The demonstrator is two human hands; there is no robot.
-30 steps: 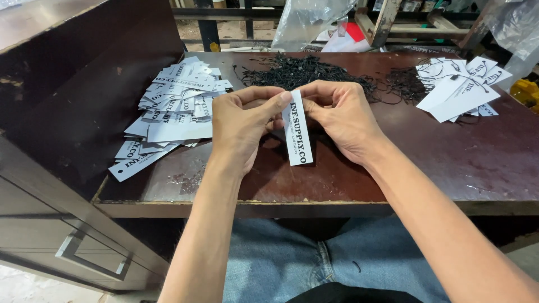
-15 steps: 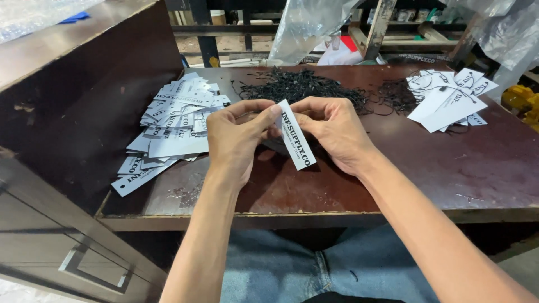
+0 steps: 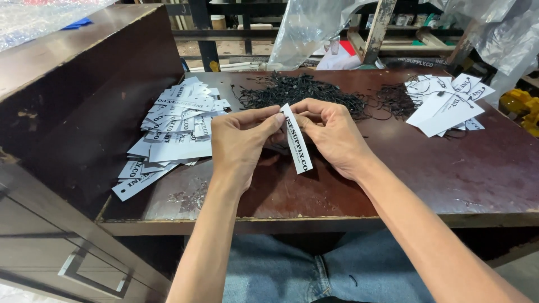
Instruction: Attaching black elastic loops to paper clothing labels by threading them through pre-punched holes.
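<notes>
Hands, left [image 3: 242,140] and right [image 3: 331,133], pinch in a narrow grip the top of a slim white printed tag [image 3: 296,145], slanting over the worktop [image 3: 460,168].

Clear plastic sheeting [image 3: 314,28], yellow object [image 3: 519,104]

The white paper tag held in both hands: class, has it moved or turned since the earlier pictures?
Yes. The white paper tag hung almost straight down before; now it slants, its lower end swung rightward, away from the tag pile on the left of the table.
</notes>
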